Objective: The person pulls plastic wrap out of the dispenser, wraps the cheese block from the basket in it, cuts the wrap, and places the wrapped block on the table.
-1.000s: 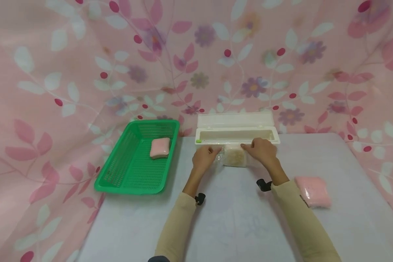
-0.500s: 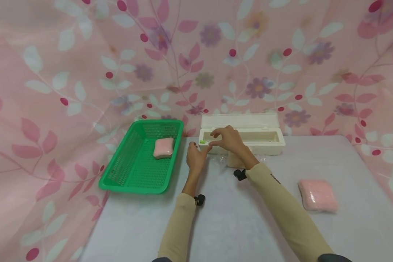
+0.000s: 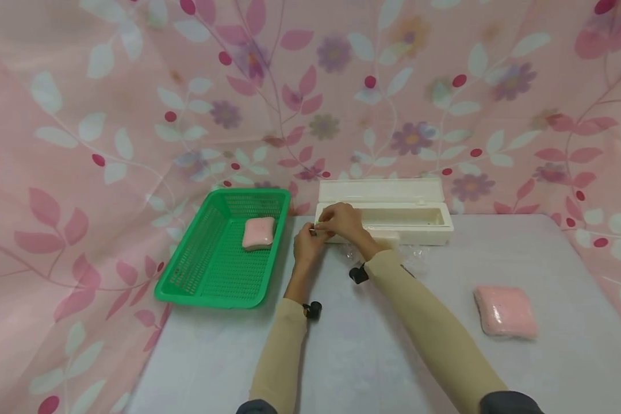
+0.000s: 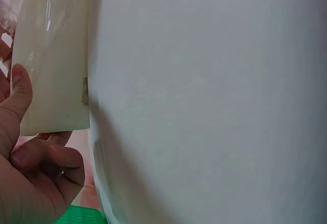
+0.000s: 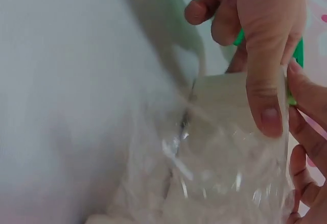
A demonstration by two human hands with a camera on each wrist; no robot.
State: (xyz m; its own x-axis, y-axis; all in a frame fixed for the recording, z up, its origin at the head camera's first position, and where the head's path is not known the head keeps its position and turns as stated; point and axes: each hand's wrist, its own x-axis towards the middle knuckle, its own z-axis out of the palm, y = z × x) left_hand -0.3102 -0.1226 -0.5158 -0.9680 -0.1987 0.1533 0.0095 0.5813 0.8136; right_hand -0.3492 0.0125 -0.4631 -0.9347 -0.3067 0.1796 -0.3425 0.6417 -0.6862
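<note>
A long white cling film dispenser box (image 3: 421,236) stands at the table's back with its lid up. My left hand (image 3: 307,247) grips its left end, thumb on the front face in the left wrist view. My right hand (image 3: 344,221) is at the same end, its fingertips pinching a small green slide cutter (image 5: 292,100) at the rim. Clear cling film (image 5: 230,178) hangs crumpled over the box front. A pale beige block (image 3: 385,242) sits before the box, largely hidden by my right wrist.
To the left is a green plastic basket (image 3: 219,299) with a film-wrapped pink block (image 3: 259,233) inside. Another shiny pink block (image 3: 506,311) lies on the right of the white-covered table (image 3: 372,356). A floral curtain (image 3: 300,86) rises behind the box.
My right hand has moved left from beside the beige block to the box's left end, onto the green cutter. My left hand has shifted slightly left and taken hold of that end.
</note>
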